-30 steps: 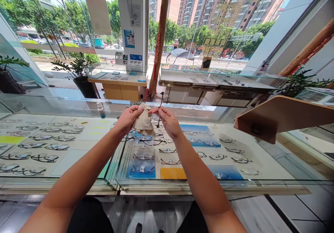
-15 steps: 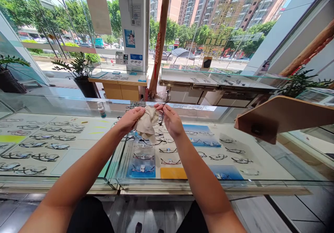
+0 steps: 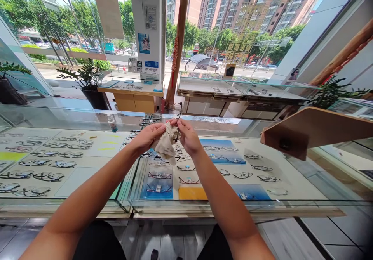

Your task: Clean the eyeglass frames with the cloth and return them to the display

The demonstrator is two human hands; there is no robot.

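Both my hands meet above a glass display counter (image 3: 204,203). My left hand (image 3: 147,137) pinches a beige cleaning cloth (image 3: 165,144) that hangs crumpled between the hands. My right hand (image 3: 188,137) is closed on a pair of dark-framed glasses (image 3: 177,126), one thin temple sticking up behind the fingers. The cloth is wrapped over part of the glasses, so the lenses are mostly hidden.
Under the glass lie several rows of spectacles (image 3: 46,163) on pale and blue trays. A small spray bottle (image 3: 111,123) stands on the counter to the left. A wooden stand (image 3: 314,130) juts in at the right. Potted plants (image 3: 87,77) and more counters sit by the windows.
The hands have drawn closer together and dropped slightly. The cloth has bunched up more around the glasses, and the frame has turned in my right hand.
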